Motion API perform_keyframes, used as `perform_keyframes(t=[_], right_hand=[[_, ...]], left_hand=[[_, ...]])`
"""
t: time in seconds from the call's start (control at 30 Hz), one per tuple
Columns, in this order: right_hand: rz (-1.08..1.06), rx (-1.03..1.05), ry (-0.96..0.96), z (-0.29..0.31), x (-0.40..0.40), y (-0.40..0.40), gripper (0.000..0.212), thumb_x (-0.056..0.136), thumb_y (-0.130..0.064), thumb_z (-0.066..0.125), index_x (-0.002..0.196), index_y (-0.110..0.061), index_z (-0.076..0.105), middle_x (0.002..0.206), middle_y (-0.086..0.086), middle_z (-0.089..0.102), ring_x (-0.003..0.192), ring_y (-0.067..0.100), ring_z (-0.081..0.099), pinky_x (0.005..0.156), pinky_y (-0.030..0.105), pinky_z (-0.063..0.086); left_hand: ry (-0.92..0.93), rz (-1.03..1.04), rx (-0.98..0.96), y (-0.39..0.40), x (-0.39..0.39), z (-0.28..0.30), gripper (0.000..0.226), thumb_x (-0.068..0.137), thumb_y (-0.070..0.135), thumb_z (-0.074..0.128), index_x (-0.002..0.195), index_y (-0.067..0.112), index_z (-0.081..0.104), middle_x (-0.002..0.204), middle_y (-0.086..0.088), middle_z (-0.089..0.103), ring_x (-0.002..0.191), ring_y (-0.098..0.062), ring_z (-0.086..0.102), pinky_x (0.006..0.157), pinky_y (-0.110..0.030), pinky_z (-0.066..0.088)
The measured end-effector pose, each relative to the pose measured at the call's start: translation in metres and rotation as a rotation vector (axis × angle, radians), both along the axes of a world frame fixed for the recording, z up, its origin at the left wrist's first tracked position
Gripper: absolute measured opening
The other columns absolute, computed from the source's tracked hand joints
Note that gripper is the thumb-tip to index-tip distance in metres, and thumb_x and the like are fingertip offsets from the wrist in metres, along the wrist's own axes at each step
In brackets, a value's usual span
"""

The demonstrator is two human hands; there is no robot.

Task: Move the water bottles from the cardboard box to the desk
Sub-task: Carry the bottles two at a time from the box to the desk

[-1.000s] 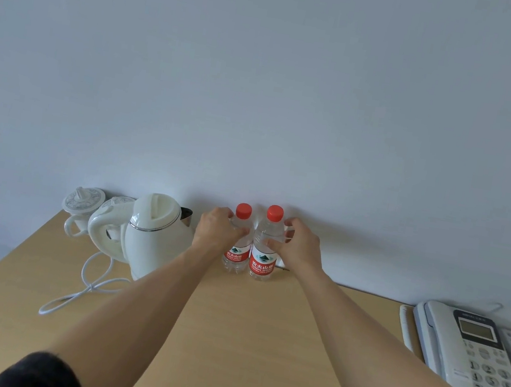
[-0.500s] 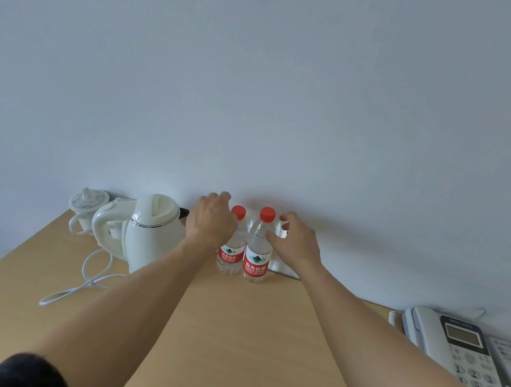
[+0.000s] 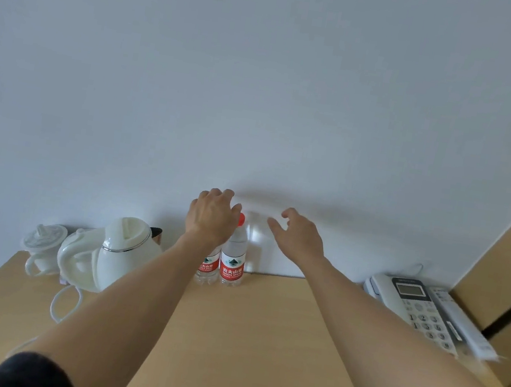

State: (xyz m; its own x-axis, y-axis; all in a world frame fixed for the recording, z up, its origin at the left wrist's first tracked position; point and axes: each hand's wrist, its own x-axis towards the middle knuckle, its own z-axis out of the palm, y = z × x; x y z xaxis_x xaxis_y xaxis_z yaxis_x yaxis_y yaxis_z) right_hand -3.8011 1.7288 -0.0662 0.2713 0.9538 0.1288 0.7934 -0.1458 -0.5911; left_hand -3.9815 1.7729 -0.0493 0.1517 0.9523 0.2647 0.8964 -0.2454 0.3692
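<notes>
Two bottles [image 3: 232, 264] stand upright, touching, at the tabletop's [image 3: 252, 342] back edge near the wall. Left hand [image 3: 211, 216] hovers over their tops, grip loose, holding nothing; right hand [image 3: 299, 234] just beside, fingers spread wide. Kettle [image 3: 121, 251] left, phone [image 3: 413, 303] right.

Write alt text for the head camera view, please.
Two clear plastic water bottles with red labels stand at the back of a light wooden desk; open left hand and right hand hover above, beside a white electric kettle.
</notes>
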Motion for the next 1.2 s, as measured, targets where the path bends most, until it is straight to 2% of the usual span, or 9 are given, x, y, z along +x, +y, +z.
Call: perform_keyframes(t=[0.23,0.57,0.73,0.93,1.1,1.2], right_hand=[[-0.16,-0.02,-0.008,0.0,0.003,-0.046,0.055,0.097,-0.055,0.051,0.137,-0.018,0.052,0.129,0.008,0.061,0.118,0.026,0.057,0.081,0.033,0.042],[-0.458,-0.079,-0.004,-0.009,0.042,-0.175,0.053,0.097,-0.057,0.048,0.134,-0.02,0.052,0.131,0.005,0.06,0.119,0.026,0.056,0.082,0.035,0.042],[-0.657,-0.117,0.009,-0.008,0.076,-0.265,0.05,0.098,-0.053,0.049,0.136,-0.021,0.052,0.134,0.003,0.06,0.118,0.025,0.057,0.085,0.035,0.045],[-0.876,-0.126,0.021,-0.013,0.118,-0.376,0.058,0.096,-0.058,0.049,0.14,-0.021,0.051,0.13,0.006,0.063,0.117,0.027,0.059,0.083,0.035,0.046],[-1.024,-0.149,0.049,-0.021,0.152,-0.475,0.058,0.096,-0.056,0.051,0.14,-0.017,0.053,0.137,0.012,0.06,0.126,0.034,0.055,0.1,0.04,0.045],[-1.123,-0.176,0.041,-0.024,0.169,-0.547,0.056,0.096,-0.054,0.053,0.138,-0.018,0.054,0.139,0.013,0.059,0.128,0.034,0.055,0.102,0.039,0.044]], left_hand=[[0.063,-0.16,-0.005,-0.02,0.017,-0.001,0.043,0.105,0.038,0.041,0.137,0.014,0.055,0.127,-0.01,0.061,0.121,-0.031,0.051,0.099,-0.041,0.039],[0.083,-0.494,-0.015,-0.095,0.091,-0.008,0.043,0.105,0.038,0.041,0.137,0.014,0.055,0.132,-0.012,0.059,0.125,-0.032,0.049,0.102,-0.043,0.037],[0.111,-0.715,0.013,-0.168,0.154,-0.011,0.042,0.105,0.038,0.041,0.135,0.014,0.057,0.125,-0.012,0.062,0.118,-0.032,0.053,0.096,-0.041,0.04],[0.125,-0.964,0.026,-0.27,0.222,-0.015,0.041,0.104,0.038,0.042,0.132,0.012,0.059,0.131,-0.013,0.061,0.123,-0.034,0.054,0.1,-0.045,0.042],[0.169,-1.136,0.023,-0.366,0.282,-0.021,0.045,0.105,0.042,0.04,0.137,0.015,0.056,0.136,-0.012,0.059,0.127,-0.031,0.053,0.101,-0.045,0.042],[0.205,-1.207,-0.021,-0.436,0.319,-0.023,0.048,0.104,0.044,0.04,0.144,0.02,0.05,0.145,-0.009,0.055,0.134,-0.03,0.048,0.108,-0.044,0.038]])
